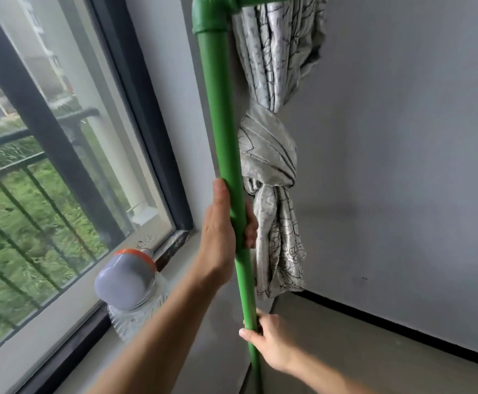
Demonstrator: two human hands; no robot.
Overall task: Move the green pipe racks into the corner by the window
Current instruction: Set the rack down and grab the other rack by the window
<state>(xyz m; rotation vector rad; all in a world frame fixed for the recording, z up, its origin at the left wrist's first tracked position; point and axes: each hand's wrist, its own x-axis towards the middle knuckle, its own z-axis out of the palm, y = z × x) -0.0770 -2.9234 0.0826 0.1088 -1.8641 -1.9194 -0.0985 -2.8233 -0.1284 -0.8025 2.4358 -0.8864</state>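
Holding the green pipe rack point(223, 143) by one upright, both hands on the same post: left hand point(222, 223) wrapped fully round it at mid-height, thumb up along the pipe, fingers closed behind; right hand point(270, 341) lower down, also closed on the post, thumb across the front. Two-point grip reads as steering, I'd guess: top hand keeps the tall frame from tipping, bottom hand guides the foot. Rack is already at the corner, post standing just in front of the knotted curtain point(272, 172) and beside the window point(70, 143) reveal; elbow fitting point(209, 15) and a cross pipe show at the top. Post leans slightly, foot out of view, so can't tell if it's seated on the floor point(374, 354). Water jug point(132, 282) sits on the sill point(192, 268) just left of the post; snag risk if the frame swings that way. Curtain may get pinned behind the pipe.
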